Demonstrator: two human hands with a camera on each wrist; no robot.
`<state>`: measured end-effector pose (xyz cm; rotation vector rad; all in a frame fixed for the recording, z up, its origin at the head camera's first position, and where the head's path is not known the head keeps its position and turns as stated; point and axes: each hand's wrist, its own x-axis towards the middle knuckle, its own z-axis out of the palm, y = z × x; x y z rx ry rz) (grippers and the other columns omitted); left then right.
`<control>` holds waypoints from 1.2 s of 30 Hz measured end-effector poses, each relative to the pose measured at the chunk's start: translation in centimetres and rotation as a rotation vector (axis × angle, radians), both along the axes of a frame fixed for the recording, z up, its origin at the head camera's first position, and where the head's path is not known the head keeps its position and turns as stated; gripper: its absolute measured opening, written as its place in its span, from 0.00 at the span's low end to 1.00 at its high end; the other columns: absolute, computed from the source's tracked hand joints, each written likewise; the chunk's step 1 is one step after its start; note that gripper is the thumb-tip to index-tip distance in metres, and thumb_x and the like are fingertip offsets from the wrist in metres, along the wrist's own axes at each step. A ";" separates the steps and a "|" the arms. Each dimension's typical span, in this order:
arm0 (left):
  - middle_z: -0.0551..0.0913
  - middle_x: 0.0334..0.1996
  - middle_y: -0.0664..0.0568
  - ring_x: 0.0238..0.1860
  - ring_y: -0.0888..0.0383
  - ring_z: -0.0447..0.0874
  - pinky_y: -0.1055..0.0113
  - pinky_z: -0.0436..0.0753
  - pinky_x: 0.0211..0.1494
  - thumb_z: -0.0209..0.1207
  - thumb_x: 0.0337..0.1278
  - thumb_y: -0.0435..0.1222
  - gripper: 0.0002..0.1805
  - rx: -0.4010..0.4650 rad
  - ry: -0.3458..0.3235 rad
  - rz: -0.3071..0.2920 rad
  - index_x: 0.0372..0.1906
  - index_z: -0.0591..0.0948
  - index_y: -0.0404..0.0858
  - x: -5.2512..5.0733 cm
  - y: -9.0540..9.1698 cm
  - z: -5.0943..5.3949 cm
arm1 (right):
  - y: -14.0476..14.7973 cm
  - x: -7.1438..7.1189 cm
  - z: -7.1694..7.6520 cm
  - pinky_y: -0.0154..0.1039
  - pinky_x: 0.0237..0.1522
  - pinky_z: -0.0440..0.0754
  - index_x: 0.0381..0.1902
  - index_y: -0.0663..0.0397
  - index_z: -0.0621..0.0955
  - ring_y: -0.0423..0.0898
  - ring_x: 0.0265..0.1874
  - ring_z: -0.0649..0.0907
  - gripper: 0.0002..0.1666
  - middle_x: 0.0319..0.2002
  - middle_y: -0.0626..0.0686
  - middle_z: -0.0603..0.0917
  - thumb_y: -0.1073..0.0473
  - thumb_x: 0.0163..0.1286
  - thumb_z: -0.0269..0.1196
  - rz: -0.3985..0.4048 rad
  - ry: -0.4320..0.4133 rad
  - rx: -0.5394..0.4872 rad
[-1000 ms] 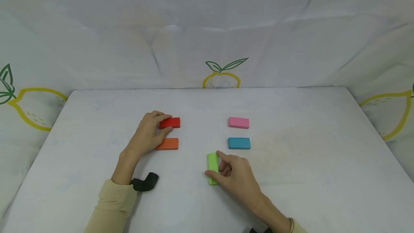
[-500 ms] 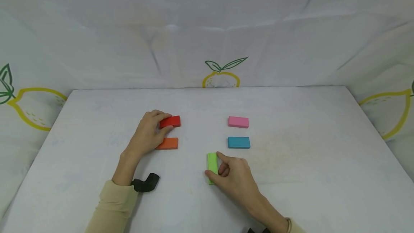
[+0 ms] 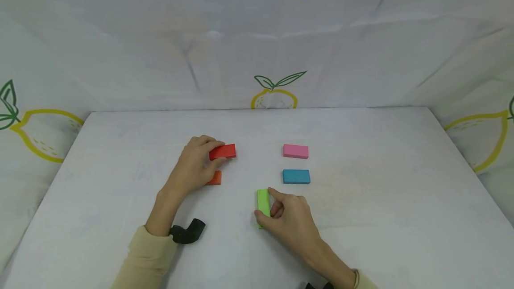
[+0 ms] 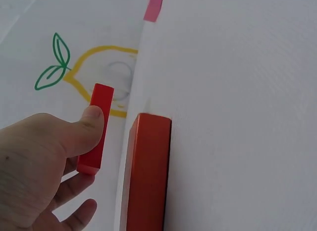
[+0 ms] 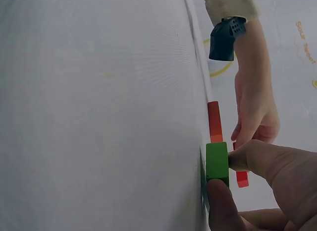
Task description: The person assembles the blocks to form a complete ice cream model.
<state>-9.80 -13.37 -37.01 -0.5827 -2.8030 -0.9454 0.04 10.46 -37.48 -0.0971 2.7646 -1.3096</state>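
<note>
My left hand (image 3: 193, 165) pinches a red block (image 3: 225, 151) between thumb and fingers, at the left of the table's middle. The left wrist view shows the red block (image 4: 99, 127) apart from the tabletop. Just nearer lies an orange block (image 3: 215, 178), partly covered by that hand in the head view. With thumb and index finger, my right hand (image 3: 295, 224) holds a bright green block (image 3: 263, 200) by its two ends; its long side points away from me. The right wrist view shows one end of the green block (image 5: 217, 159) between the fingertips.
A pink block (image 3: 295, 151) and a blue block (image 3: 296, 176) lie one behind the other, right of the middle. A white table (image 3: 381, 182) carries everything, with a lemon-print cloth (image 3: 160, 66) standing behind. A black wrist camera (image 3: 188, 232) juts from the left wrist.
Over the last half second my left hand has moved right with the red block, covering more of the orange one. My right hand and the green block have stayed nearly still.
</note>
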 end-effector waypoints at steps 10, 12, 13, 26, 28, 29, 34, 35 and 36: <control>0.88 0.46 0.48 0.47 0.49 0.82 0.56 0.82 0.50 0.73 0.56 0.39 0.18 -0.053 0.065 -0.087 0.51 0.87 0.38 0.9 3.0 0.4 | -0.4 0.4 0.0 0.25 0.23 0.79 0.56 0.67 0.84 0.31 0.15 0.75 0.33 0.18 0.44 0.79 0.59 0.53 0.79 0.023 -0.017 -0.005; 0.88 0.45 0.49 0.46 0.50 0.82 0.57 0.83 0.49 0.73 0.56 0.40 0.18 -0.070 0.068 -0.107 0.50 0.87 0.39 1.2 3.6 0.4 | -0.5 0.5 0.0 0.26 0.23 0.78 0.56 0.67 0.84 0.31 0.15 0.75 0.33 0.18 0.44 0.79 0.59 0.53 0.79 0.029 -0.011 -0.012; 0.88 0.45 0.49 0.45 0.51 0.82 0.58 0.83 0.48 0.73 0.56 0.40 0.18 -0.078 0.067 -0.115 0.50 0.87 0.39 1.3 3.9 0.4 | -0.5 0.5 0.0 0.26 0.23 0.78 0.56 0.67 0.84 0.31 0.15 0.75 0.33 0.18 0.43 0.79 0.60 0.53 0.79 0.033 -0.006 -0.013; 0.87 0.45 0.52 0.45 0.54 0.83 0.59 0.83 0.48 0.73 0.57 0.41 0.17 -0.127 0.051 -0.186 0.50 0.88 0.41 2.2 5.7 0.3 | -0.7 0.4 0.1 0.24 0.24 0.78 0.56 0.68 0.84 0.30 0.15 0.74 0.33 0.17 0.44 0.79 0.60 0.53 0.79 0.051 0.000 0.018; 0.87 0.45 0.52 0.44 0.54 0.83 0.59 0.83 0.48 0.73 0.57 0.42 0.17 -0.130 0.047 -0.193 0.50 0.87 0.41 2.2 5.7 0.3 | -0.7 0.4 0.0 0.24 0.24 0.78 0.56 0.68 0.84 0.30 0.15 0.74 0.33 0.17 0.44 0.79 0.60 0.53 0.79 0.051 0.005 0.017; 0.87 0.44 0.52 0.44 0.54 0.83 0.59 0.83 0.48 0.73 0.57 0.42 0.17 -0.132 0.046 -0.195 0.50 0.88 0.41 2.2 5.7 0.2 | -0.7 0.4 0.0 0.24 0.24 0.78 0.56 0.69 0.84 0.30 0.15 0.74 0.33 0.17 0.44 0.79 0.60 0.53 0.79 0.051 0.006 0.016; 0.87 0.43 0.53 0.43 0.55 0.83 0.61 0.83 0.46 0.73 0.56 0.42 0.17 -0.146 0.056 -0.195 0.49 0.88 0.42 2.3 5.8 0.1 | -0.7 0.5 0.0 0.24 0.23 0.78 0.55 0.69 0.84 0.30 0.15 0.75 0.33 0.17 0.44 0.79 0.61 0.52 0.79 0.052 0.015 0.012; 0.87 0.43 0.53 0.43 0.55 0.83 0.60 0.83 0.46 0.73 0.56 0.42 0.17 -0.148 0.057 -0.194 0.49 0.88 0.42 2.3 5.8 0.1 | -0.7 0.5 0.0 0.24 0.23 0.78 0.55 0.69 0.84 0.30 0.15 0.75 0.33 0.17 0.44 0.79 0.61 0.52 0.79 0.051 0.014 0.010; 0.87 0.43 0.53 0.43 0.55 0.83 0.60 0.83 0.46 0.73 0.56 0.42 0.17 -0.150 0.057 -0.194 0.49 0.88 0.42 2.4 5.8 0.1 | -0.7 0.6 0.0 0.24 0.23 0.78 0.55 0.69 0.84 0.30 0.15 0.75 0.33 0.18 0.44 0.80 0.61 0.52 0.79 0.049 0.013 0.010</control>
